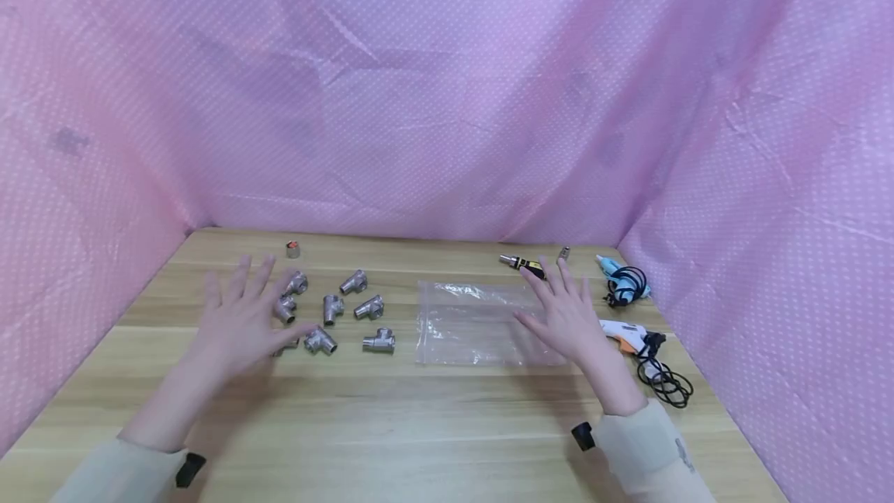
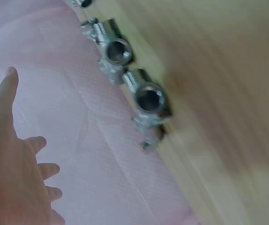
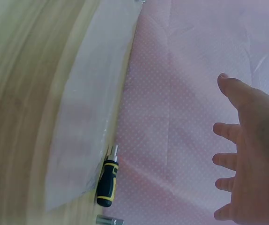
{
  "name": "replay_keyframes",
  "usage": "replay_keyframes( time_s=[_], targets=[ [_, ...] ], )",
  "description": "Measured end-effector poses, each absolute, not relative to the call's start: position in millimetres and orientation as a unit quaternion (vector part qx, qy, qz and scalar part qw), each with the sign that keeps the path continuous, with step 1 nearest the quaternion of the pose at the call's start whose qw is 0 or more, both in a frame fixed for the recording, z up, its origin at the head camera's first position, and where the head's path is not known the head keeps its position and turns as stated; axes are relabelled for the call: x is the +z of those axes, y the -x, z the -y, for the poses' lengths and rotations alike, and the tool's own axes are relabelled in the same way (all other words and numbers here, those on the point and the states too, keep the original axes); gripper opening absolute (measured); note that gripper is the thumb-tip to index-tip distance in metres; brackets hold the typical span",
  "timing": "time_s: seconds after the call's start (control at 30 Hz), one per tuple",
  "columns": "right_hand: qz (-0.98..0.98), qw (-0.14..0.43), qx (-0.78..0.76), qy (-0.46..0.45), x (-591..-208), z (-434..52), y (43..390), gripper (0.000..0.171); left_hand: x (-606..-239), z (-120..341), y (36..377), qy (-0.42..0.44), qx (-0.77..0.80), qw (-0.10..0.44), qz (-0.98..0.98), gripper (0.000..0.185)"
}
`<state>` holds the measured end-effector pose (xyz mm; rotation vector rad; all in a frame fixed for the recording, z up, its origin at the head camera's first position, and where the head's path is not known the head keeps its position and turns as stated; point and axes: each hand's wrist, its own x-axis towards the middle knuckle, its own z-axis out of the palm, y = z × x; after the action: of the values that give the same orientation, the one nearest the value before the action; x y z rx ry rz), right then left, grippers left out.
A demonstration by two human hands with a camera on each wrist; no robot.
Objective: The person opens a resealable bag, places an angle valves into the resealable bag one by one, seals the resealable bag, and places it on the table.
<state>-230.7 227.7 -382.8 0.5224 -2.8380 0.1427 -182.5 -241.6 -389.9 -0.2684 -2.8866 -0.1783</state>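
Clear plastic bag (image 1: 461, 324): flat on the counter (image 1: 419, 433). Using it as the landmark. Laid flat, probably so its whole face is reachable. Metal tee fittings (image 1: 333, 309) are left of the bag, loose and lying at mixed angles, spaced enough to pick singly, I'd judge. A few are partly behind the left hand (image 1: 240, 324), so no firm count.

Fingers: left ones spread wide, thumb out toward the bag side, nothing held. In the left wrist view they're apart from the fittings. Right hand (image 1: 569, 317) covers the bag's right end in the head view; fingers also fanned wide, holding nothing. Right wrist view shows them apart from the bag. Both hands look raised above the counter, so no grip on anything.

Further out: black-and-yellow screwdriver (image 1: 522, 264) just beyond the bag's far edge, small metal part (image 1: 563, 253) past its far right corner. Blue glue gun (image 1: 625, 286) and white glue gun (image 1: 621, 330) right of the bag, cords bundled, likely to avoid tangling. Small orange-marked metal piece (image 1: 292, 250) left of the bag, farther back than the fittings. Pink dotted cloth (image 1: 419, 115) behind the bag.
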Motion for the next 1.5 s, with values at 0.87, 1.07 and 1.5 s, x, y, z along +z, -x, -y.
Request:
replay_keyframes(
  time_s=[0.87, 1.07, 1.5],
  targets=[
    [0.886, -0.001, 0.105, -0.452, -410.5, -130.6, 291.6, 0.069, -448.6, 133.7, 230.9, 0.306, -0.112, 0.032, 0.945, 0.101],
    [0.868, -0.052, 0.111, -0.481, -419.7, -123.0, 301.8, 0.057, -454.1, 126.6, 238.2, 0.338, -0.113, -0.018, 0.934, 0.097],
    [0.819, -0.087, 0.164, -0.543, -432.1, -112.4, 319.5, 0.029, -454.9, 123.5, 249.3, 0.410, -0.111, -0.069, 0.903, 0.088]
  ],
)
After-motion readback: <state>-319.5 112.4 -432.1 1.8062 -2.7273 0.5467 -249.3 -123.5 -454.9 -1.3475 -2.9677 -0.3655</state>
